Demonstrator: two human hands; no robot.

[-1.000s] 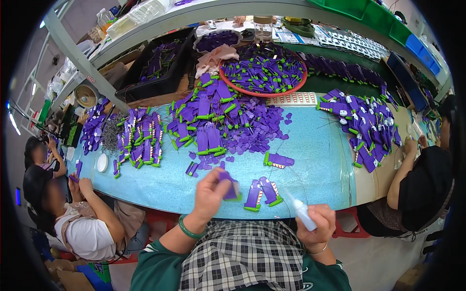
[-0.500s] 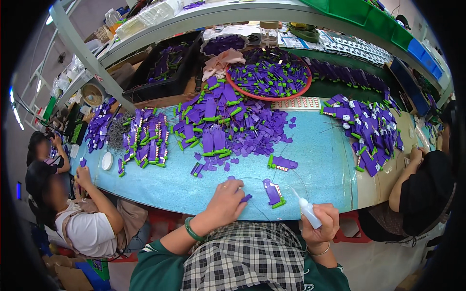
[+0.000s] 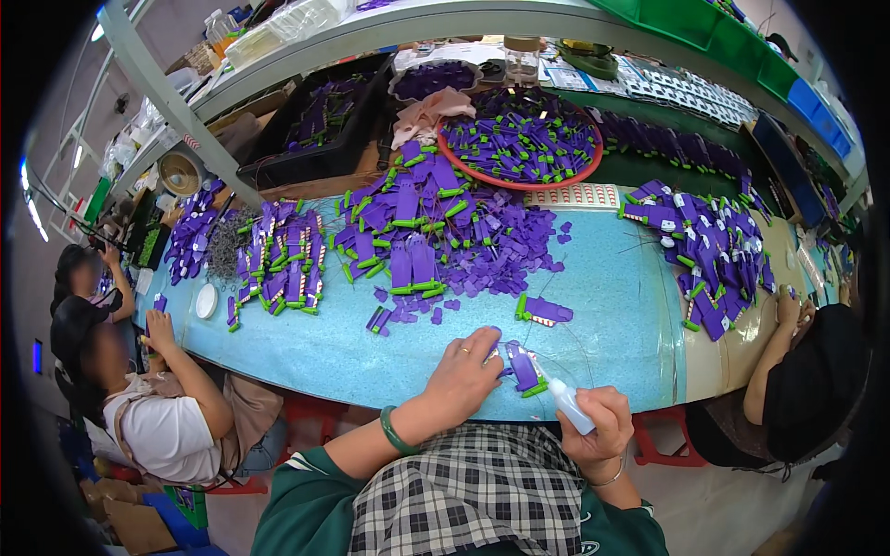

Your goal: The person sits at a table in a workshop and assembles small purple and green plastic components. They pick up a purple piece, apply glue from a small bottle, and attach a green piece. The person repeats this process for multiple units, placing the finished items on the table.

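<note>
My right hand (image 3: 603, 428) is closed round a small pale-blue squeeze bottle (image 3: 569, 408) with a thin nozzle. Its tip is at a purple flat part with a green end (image 3: 523, 369), which lies on the blue table near the front edge. My left hand (image 3: 462, 375) is just left of that part, fingers bent and pinched. Small bits of purple show at its fingertips, and its grip is partly hidden. Behind the nozzle lies another purple part with a green end and a striped strip (image 3: 544, 310).
A large heap of purple and green parts (image 3: 413, 232) with small purple pieces covers the table's middle. Beyond it stand a red-rimmed basket (image 3: 547, 183) and a black tray (image 3: 278, 170). More piles lie left and right (image 3: 709, 255). A shelf (image 3: 445, 30) spans above; co-workers sit on both sides.
My left hand has moved right and slightly away from me, up to the purple part. The bottle in my right hand has moved left, bringing its nozzle to that part.
</note>
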